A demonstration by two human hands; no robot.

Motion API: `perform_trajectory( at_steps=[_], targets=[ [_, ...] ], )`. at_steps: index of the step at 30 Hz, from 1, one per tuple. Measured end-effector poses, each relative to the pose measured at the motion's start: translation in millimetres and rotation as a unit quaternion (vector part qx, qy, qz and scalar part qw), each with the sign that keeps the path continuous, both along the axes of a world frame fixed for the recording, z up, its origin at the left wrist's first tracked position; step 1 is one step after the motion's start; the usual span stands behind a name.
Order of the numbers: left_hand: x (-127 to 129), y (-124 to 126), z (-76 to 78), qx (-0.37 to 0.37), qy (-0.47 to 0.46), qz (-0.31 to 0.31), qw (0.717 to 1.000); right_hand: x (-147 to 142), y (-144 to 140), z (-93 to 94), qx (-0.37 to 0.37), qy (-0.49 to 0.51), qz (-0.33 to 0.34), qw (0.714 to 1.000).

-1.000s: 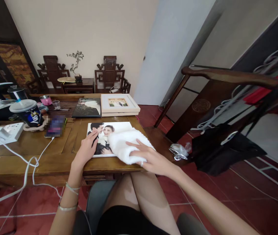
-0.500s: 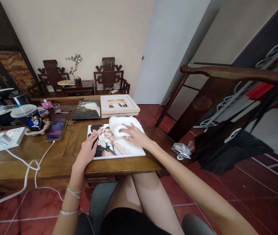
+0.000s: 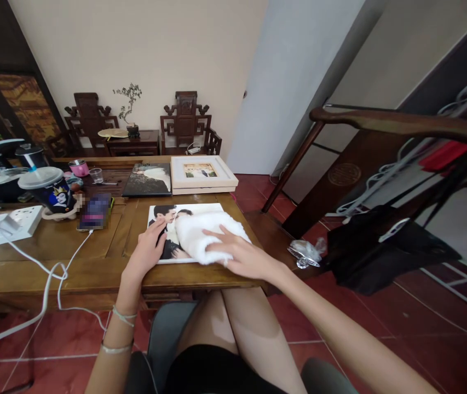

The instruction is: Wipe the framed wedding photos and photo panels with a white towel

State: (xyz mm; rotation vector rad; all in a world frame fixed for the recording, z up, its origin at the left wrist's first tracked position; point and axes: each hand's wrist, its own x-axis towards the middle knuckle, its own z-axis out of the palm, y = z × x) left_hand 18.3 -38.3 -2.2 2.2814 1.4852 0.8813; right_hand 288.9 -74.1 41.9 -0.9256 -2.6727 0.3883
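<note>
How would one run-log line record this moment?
left hand: on photo print; right hand: on white cloth; cloth: partly covering print

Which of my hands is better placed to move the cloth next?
Probably your right hand: it rests on the white cloth, over the right part of the photo. Your left hand touches the photo's left side, off the cloth.

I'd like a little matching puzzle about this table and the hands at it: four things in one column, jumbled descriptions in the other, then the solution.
Things
1. Cloth
2. Left hand
3. Phone
4. Mug

Descriptions
A. Joined to a white cable
B. Pink
C. White and fluffy, under the right hand
D. Resting on the left part of the photo

Pairs: 1-C, 2-D, 3-A, 4-B
</note>
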Motion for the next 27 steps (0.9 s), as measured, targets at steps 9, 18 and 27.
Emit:
perform_trajectory(
  at_steps=[9, 18, 27],
  targets=[
    [1, 0, 1.5, -0.006, 0.003, 0.010, 1.000, -31, 100, -5.9, 0.060, 0.007, -0.087, 0.994],
    [1, 0, -0.5, -0.004, -0.006, 0.004, 1.000, -29, -20, -5.7, 0.042, -0.024, -0.019, 0.999],
    [0, 1, -1.5, 0.002, -0.005, 0.002, 1.000, -26, -5, 13.9, 0.007, -0.039, -0.029, 0.999]
  ],
)
